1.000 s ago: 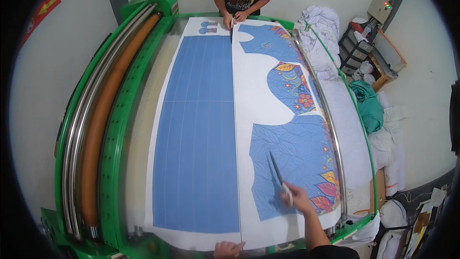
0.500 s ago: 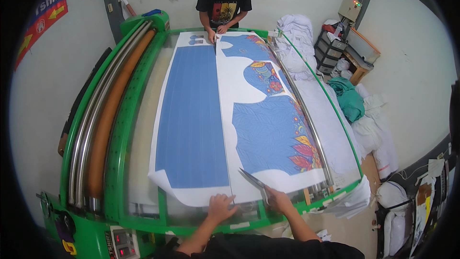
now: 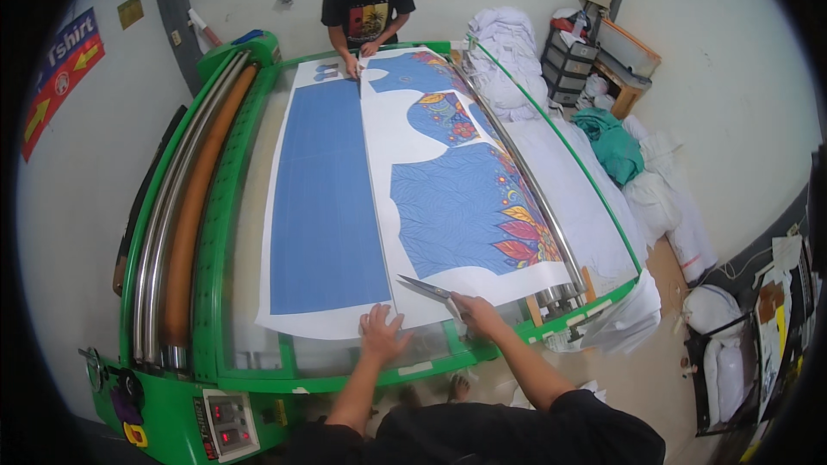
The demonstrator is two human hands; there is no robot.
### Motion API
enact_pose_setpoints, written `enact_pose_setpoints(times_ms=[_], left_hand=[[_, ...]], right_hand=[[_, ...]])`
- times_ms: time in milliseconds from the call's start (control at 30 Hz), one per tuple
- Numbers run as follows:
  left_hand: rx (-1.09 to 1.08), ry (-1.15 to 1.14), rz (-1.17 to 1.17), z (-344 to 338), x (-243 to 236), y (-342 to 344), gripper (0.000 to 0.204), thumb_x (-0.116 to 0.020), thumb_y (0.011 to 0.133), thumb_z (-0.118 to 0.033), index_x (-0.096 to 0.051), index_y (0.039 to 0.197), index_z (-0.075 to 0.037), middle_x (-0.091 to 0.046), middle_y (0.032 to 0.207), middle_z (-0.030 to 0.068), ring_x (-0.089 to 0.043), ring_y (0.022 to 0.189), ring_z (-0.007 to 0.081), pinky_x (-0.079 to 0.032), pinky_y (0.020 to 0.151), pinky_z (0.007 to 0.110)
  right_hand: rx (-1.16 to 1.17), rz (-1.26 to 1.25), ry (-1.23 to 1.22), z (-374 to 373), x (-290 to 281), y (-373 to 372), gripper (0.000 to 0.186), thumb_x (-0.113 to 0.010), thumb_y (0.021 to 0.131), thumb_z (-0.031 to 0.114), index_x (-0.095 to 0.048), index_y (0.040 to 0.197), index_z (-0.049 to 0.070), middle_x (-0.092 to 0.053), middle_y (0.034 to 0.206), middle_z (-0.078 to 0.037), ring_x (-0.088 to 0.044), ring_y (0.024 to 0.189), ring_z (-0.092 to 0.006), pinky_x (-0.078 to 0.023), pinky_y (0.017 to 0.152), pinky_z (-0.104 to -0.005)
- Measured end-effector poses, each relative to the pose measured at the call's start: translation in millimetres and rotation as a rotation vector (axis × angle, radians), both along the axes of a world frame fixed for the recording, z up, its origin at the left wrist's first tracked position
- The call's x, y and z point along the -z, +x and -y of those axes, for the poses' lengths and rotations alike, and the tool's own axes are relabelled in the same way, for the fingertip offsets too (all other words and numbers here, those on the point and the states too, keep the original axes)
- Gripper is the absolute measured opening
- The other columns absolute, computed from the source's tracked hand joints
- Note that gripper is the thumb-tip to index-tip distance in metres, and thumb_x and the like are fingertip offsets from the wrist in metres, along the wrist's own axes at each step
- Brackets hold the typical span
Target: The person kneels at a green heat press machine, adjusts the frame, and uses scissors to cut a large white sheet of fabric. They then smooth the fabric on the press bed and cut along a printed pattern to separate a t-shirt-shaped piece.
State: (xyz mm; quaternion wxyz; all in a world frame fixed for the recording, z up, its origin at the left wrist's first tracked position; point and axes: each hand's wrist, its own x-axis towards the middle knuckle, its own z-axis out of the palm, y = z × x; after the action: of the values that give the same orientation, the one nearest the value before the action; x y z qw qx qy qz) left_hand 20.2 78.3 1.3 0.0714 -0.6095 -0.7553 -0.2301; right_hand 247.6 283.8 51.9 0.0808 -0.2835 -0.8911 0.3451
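A pair of scissors (image 3: 424,286) is held in my right hand (image 3: 472,313), fingers closed round the handles. The blades point left over the near edge of a large printed sheet (image 3: 379,146), just right of the long line between its plain blue panel (image 3: 327,198) and its patterned side. My left hand (image 3: 382,335) rests with fingers spread on the sheet's near white margin, beside that line. The patterned side carries blue garment shapes (image 3: 452,215) with red and orange flowers. Whether the scissor blades touch the sheet, I cannot tell.
The sheet lies on a green-framed machine (image 3: 226,250) with metal and orange-brown rollers (image 3: 194,267) at left. At the far end a person (image 3: 368,9) bends over the sheet, hands on its edge. White fabric (image 3: 508,60) is heaped right; a control panel (image 3: 231,426) sits near left.
The whole view has shifted, so the scene sits further left and higher. The sheet's curled near-left corner now lies flatter. My left hand's fingers are more spread; the scissors stay in my right hand.
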Motion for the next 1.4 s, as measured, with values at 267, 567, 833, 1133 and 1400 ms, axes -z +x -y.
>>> enact_pose_setpoints(times_ms=[267, 567, 833, 1133, 1400], left_hand=[[-0.015, -0.073, -0.079, 1, 2, 3, 0.049, -0.076, 0.083, -0.043, -0.067, 0.124, -0.018, -0.053, 0.138, 0.0190, -0.042, 0.137, 0.0413, -0.031, 0.105, 0.061], [-0.073, -0.224, -0.060, -1, -1, 4, 0.054, -0.067, 0.092, -0.040, -0.059, 0.139, -0.015, -0.047, 0.152, 0.0171, -0.038, 0.143, 0.0401, -0.029, 0.110, 0.062], [-0.068, -0.300, 0.014, -2, 6, -2, 0.058, -0.061, 0.097, -0.042, -0.053, 0.149, -0.018, -0.042, 0.160, 0.0123, -0.032, 0.151, 0.0368, -0.024, 0.115, 0.066], [-0.140, -0.225, 0.033, -5, 3, 1, 0.059, -0.062, 0.096, -0.039, -0.053, 0.148, -0.015, -0.047, 0.155, 0.0141, -0.040, 0.145, 0.0348, -0.029, 0.112, 0.064], [-0.161, -0.099, 0.116, -1, 4, 3, 0.063, -0.065, 0.093, -0.039, -0.053, 0.146, -0.006, -0.052, 0.150, 0.0144, -0.044, 0.140, 0.0339, -0.031, 0.110, 0.061]], right_hand=[[-0.036, -0.032, 0.009, 5, 12, 34, 0.065, -0.062, 0.087, 0.004, -0.050, 0.150, 0.011, -0.066, 0.129, -0.021, -0.060, 0.115, -0.0427, -0.048, 0.102, -0.0486], [-0.319, 0.171, 0.065, -6, 14, 88, 0.063, -0.060, 0.089, 0.003, -0.050, 0.150, 0.016, -0.064, 0.130, -0.020, -0.061, 0.115, -0.0388, -0.052, 0.098, -0.0475], [-0.581, 0.222, 0.173, -19, 6, 74, 0.057, -0.058, 0.093, 0.012, -0.051, 0.149, 0.019, -0.064, 0.134, -0.013, -0.066, 0.114, -0.0362, -0.056, 0.093, -0.0470], [-0.452, 0.156, 0.336, -10, 5, -29, 0.038, -0.069, 0.090, 0.027, -0.065, 0.124, 0.010, -0.068, 0.108, -0.013, -0.069, 0.099, -0.0345, -0.057, 0.082, -0.0467], [-0.538, 0.023, 0.526, -3, 31, -48, 0.020, -0.066, 0.084, 0.020, -0.066, 0.100, 0.009, -0.067, 0.103, -0.011, -0.066, 0.093, -0.0305, -0.055, 0.079, -0.0435]])
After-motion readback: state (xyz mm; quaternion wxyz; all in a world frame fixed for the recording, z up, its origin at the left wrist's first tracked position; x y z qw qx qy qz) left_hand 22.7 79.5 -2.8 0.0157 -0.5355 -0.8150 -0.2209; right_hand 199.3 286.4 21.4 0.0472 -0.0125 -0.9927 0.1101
